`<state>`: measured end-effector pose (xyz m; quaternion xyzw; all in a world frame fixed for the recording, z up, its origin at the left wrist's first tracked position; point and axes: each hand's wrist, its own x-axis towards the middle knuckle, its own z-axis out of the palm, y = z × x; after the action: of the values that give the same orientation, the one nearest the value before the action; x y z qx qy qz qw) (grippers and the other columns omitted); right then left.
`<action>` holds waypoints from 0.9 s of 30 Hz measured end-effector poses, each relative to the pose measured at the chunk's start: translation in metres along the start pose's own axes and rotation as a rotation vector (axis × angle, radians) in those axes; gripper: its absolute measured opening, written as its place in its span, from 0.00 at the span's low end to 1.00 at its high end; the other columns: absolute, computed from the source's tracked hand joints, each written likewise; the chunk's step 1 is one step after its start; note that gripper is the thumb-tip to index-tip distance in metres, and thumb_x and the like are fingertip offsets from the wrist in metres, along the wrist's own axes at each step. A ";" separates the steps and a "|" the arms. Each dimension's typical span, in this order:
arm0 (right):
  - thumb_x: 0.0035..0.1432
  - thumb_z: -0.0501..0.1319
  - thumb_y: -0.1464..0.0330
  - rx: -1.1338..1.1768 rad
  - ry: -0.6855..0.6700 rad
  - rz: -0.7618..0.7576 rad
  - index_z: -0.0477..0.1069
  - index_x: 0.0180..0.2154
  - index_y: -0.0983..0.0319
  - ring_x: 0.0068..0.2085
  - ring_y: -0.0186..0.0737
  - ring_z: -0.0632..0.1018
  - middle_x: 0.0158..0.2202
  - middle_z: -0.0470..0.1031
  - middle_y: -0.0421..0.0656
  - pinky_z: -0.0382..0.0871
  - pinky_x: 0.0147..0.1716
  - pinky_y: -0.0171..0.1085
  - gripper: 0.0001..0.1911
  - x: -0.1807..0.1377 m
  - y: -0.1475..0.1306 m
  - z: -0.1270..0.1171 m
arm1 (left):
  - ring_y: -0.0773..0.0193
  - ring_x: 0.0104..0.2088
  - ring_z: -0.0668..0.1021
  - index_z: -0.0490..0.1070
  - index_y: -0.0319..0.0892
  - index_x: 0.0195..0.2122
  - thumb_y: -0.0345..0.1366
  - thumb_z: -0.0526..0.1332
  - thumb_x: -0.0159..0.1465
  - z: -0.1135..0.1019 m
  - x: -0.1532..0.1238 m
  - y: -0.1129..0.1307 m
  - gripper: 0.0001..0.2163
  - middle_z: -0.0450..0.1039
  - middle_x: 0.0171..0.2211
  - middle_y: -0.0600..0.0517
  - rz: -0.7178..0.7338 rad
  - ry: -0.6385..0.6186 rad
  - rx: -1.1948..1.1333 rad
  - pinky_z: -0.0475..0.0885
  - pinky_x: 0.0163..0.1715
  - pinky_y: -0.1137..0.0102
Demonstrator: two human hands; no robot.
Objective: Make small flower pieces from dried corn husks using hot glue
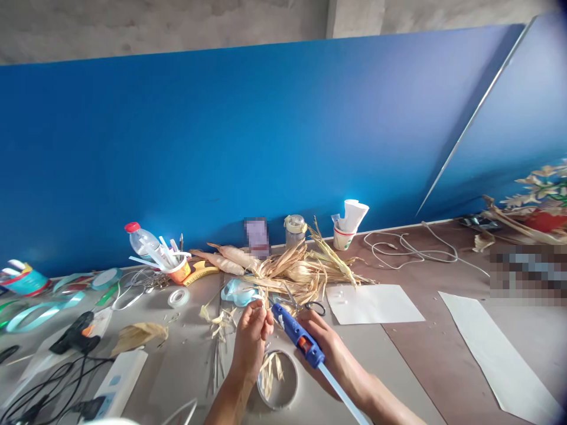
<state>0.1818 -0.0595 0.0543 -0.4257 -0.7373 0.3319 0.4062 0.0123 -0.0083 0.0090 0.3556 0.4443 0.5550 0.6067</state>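
Husk strip [266,302]: dry, pale, papery, pinched in the left hand [250,337] fingers above the table [398,354], front-centre. Blue plastic glue gun [297,335] is gripped whole by the right hand [326,349], nozzle almost at the strip. Gluing step, by the look; next calls for a steady tip, skin kept off hot glue. Below: round ring [292,386] with husk scraps. Back edge: fibrous husk pile [301,271].
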 end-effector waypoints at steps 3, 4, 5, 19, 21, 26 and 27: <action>0.54 0.55 0.71 -0.032 -0.003 0.034 0.65 0.31 0.61 0.34 0.40 0.69 0.34 0.67 0.45 0.66 0.36 0.37 0.01 0.001 0.004 0.005 | 0.68 0.18 0.63 0.67 0.45 0.36 0.41 0.62 0.56 -0.001 0.001 0.000 0.09 0.63 0.18 0.58 -0.009 0.011 -0.011 0.56 0.21 0.71; 0.54 0.55 0.72 -0.045 -0.001 0.048 0.65 0.31 0.61 0.34 0.39 0.69 0.34 0.67 0.44 0.66 0.35 0.37 0.01 0.002 0.005 0.006 | 0.68 0.18 0.62 0.67 0.45 0.36 0.41 0.62 0.57 -0.001 0.001 0.000 0.09 0.63 0.18 0.57 -0.010 0.011 -0.013 0.56 0.20 0.71; 0.53 0.56 0.72 -0.056 0.005 0.060 0.65 0.30 0.62 0.33 0.39 0.70 0.33 0.67 0.44 0.66 0.35 0.37 0.01 0.002 0.006 0.007 | 0.69 0.18 0.62 0.67 0.45 0.36 0.40 0.62 0.57 0.000 0.000 0.001 0.08 0.63 0.18 0.57 -0.010 0.010 -0.014 0.55 0.20 0.71; 0.52 0.55 0.73 -0.183 -0.001 0.068 0.62 0.29 0.61 0.31 0.38 0.70 0.30 0.66 0.43 0.65 0.32 0.34 0.02 0.000 0.017 0.014 | 0.71 0.18 0.60 0.66 0.44 0.35 0.39 0.61 0.57 0.003 -0.002 0.004 0.07 0.63 0.19 0.58 -0.005 0.004 -0.009 0.55 0.19 0.73; 0.51 0.55 0.73 -0.189 0.003 0.071 0.62 0.29 0.61 0.31 0.38 0.70 0.30 0.67 0.43 0.65 0.32 0.34 0.03 -0.001 0.018 0.014 | 0.71 0.17 0.61 0.66 0.44 0.35 0.39 0.62 0.57 0.004 -0.002 0.005 0.08 0.63 0.18 0.58 -0.002 0.009 -0.013 0.55 0.19 0.73; 0.49 0.55 0.75 -0.180 0.010 0.065 0.60 0.28 0.61 0.30 0.37 0.70 0.30 0.67 0.42 0.64 0.31 0.33 0.05 -0.002 0.020 0.014 | 0.72 0.17 0.60 0.66 0.43 0.34 0.38 0.61 0.57 0.007 -0.003 0.007 0.08 0.63 0.18 0.59 0.005 -0.002 -0.023 0.56 0.19 0.74; 0.48 0.55 0.76 -0.186 0.008 0.066 0.60 0.27 0.60 0.30 0.37 0.70 0.30 0.66 0.42 0.64 0.31 0.33 0.05 -0.002 0.021 0.014 | 0.73 0.17 0.59 0.66 0.43 0.34 0.38 0.61 0.57 0.007 -0.003 0.007 0.08 0.63 0.18 0.59 0.008 -0.003 -0.027 0.56 0.19 0.74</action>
<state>0.1773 -0.0542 0.0300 -0.4868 -0.7489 0.2736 0.3569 0.0165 -0.0097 0.0184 0.3499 0.4343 0.5630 0.6099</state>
